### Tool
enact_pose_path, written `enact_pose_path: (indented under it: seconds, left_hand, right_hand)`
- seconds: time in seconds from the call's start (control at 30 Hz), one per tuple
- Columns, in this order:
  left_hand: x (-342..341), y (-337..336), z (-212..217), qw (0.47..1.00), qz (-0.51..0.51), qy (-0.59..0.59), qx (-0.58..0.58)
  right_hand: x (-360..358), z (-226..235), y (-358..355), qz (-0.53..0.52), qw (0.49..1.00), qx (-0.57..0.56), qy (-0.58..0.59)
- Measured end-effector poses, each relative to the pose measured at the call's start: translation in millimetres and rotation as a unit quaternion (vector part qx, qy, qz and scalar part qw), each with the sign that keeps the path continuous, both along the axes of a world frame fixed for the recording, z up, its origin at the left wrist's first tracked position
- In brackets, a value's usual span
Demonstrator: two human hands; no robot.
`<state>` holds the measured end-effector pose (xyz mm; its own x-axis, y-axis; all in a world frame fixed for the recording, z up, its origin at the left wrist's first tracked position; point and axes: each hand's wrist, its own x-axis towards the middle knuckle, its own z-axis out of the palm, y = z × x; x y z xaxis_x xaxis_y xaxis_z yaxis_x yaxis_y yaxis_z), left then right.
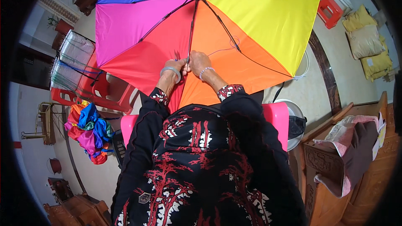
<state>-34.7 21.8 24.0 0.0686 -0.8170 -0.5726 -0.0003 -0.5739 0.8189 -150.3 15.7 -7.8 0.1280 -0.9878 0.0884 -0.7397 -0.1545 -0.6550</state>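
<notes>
Umbrella (201, 25) spread open over lap, rib end pinched between left hand (175, 69) and right hand (199, 63), both closed on it. Canopy judged light, soft, slippery; ribs thin, bendable; best gripped at rib.

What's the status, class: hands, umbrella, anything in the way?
Left hand and right hand pinching rainbow umbrella canopy at a rib. Thread trailing. Nothing in the way.

Both arms fwd, L hand (175, 68) & R hand (199, 62) touching, fingers pinched.
</notes>
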Motion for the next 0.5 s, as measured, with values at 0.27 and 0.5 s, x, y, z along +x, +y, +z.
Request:
enact_pose_path:
  seconds: [0.27, 0.5]
  left_hand:
    - [-0.3, -1.1, -0.1, 1.000, -0.025, 0.013, -0.001]
    - [-7.0, -1.4, -12.2, 0.999, 0.028, -0.028, -0.007]
  right_hand:
    - [-4.6, -6.1, -3.9, 0.012, 1.000, -0.021, -0.013]
    - [-3.6, -11.0, -7.0, 0.019, 0.999, -0.029, -0.024]
